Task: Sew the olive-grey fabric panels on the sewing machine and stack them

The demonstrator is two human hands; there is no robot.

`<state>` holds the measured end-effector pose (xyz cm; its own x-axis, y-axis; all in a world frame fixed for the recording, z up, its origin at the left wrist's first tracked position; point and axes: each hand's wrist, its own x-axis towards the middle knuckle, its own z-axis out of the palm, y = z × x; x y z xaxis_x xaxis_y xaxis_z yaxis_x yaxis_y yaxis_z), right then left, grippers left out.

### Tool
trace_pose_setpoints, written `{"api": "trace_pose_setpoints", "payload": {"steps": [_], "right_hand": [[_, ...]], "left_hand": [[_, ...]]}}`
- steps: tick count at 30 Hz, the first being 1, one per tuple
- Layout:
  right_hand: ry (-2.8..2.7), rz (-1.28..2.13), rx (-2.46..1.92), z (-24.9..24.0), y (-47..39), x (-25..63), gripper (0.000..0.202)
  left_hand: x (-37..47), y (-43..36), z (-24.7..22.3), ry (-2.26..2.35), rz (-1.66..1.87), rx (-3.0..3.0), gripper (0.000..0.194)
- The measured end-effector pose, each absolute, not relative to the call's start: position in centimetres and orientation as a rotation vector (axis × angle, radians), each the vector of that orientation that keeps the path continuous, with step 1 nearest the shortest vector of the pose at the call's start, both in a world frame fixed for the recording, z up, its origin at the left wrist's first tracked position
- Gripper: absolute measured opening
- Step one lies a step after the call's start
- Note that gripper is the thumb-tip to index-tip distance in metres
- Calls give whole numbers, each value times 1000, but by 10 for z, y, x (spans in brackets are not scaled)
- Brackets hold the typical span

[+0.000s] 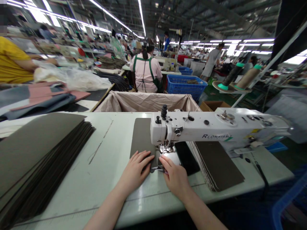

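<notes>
A dark grey-brown panel (142,134) lies on the pale table, its right edge by the needle of the white sewing machine (192,127). My left hand (137,166) rests flat on the panel's near part, fingers spread. Just right of the panel's near edge, my right hand (174,176) has its fingers together beside the metal plate (171,157), below the presser foot. Something small and dark with a metallic part shows under my right fingers; what they hold is too small to tell.
Dark panels are stacked at the left (55,159) and right of the needle (218,166). A black piece (187,158) lies beside the plate. Behind the table are a cloth-lined bin (148,101), a blue basket (184,86) and a seated person (146,72). Thread cones stand right.
</notes>
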<state>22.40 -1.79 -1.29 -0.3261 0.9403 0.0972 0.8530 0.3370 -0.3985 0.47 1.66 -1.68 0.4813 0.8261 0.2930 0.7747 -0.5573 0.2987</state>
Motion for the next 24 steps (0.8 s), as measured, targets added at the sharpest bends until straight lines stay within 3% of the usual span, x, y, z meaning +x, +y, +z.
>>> {"api": "trace_pose_setpoints", "payload": {"steps": [24], "right_hand": [[-2272,431,-1565,-13,-18,224,63]], "left_hand": [[6,21,-31,1524,530,2607,50]]}}
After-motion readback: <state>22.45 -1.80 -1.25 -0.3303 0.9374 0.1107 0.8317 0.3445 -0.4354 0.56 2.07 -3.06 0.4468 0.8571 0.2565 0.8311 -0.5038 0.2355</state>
